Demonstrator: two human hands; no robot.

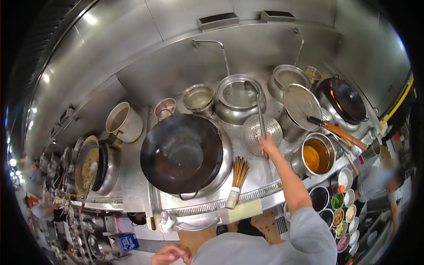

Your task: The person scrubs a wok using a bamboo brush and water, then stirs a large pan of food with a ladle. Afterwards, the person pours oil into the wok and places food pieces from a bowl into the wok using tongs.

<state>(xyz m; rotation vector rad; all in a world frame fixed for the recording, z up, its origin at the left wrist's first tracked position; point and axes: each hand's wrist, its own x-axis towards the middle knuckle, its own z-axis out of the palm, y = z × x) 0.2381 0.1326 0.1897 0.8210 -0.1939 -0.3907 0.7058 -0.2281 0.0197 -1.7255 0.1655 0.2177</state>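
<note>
My right hand [266, 143] is wrapped round the handle of a long metal ladle [260, 115]. The ladle's bowl is over the wide steel pot [222, 108], which has water in it. Beneath the handle lies a round perforated strainer [251, 137]. Low in the view, close to my body, my left hand [173, 255] has loosely bent fingers and no visible object in it. A large dark wok [154, 154] sits on the burner, its inside bare with a faint haze. Right of it, a bamboo brush [238, 176] lies on the steel counter.
Taps [210, 41] run along the back wall. An orange-liquid pot [298, 161], a mesh strainer [302, 104] and a wok with flame [353, 104] stand right. Ingredient bowls [338, 202] sit lower right. A co-worker [375, 183] is beside them. Another wok [81, 170] holds food left.
</note>
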